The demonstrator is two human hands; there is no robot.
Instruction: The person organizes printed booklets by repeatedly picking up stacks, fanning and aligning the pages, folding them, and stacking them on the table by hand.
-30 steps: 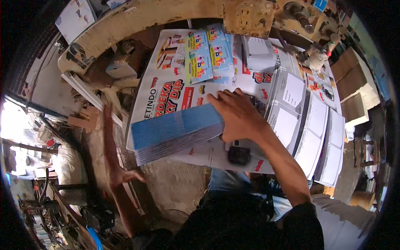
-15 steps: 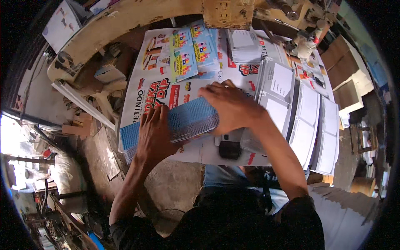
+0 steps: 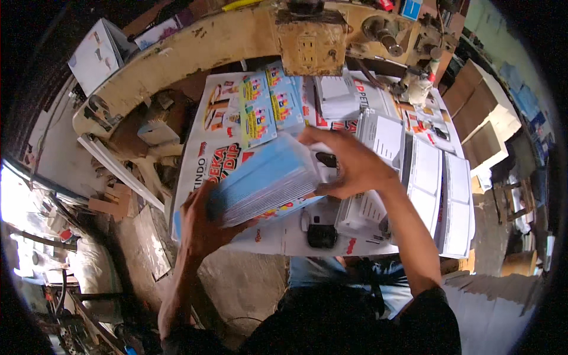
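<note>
Blue paper stack [image 3: 266, 184] held in both hands above the tabletop [image 3: 278, 236].
Left hand [image 3: 201, 228] grips its near end; right hand [image 3: 346, 165] clamps the far end, over printed sheets [image 3: 260, 112].

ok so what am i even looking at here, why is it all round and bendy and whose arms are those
There is no machine here. The picture comes from a wide fisheye camera worn on a person's head, looking down at their own work, so straight edges curve toward the rim. The two forearms rising from the lower edge are that person's own.

The left hand and the right hand grip the two ends of a thick stack of blue sheets, lifted and tilted above the table.

The table is covered with a large printed poster. On it lie colourful leaflets, a small white stack and rows of white booklets on the right. A small dark object sits near the front edge; I cannot tell what it is. Behind is a worn yellowish machine frame.
</note>
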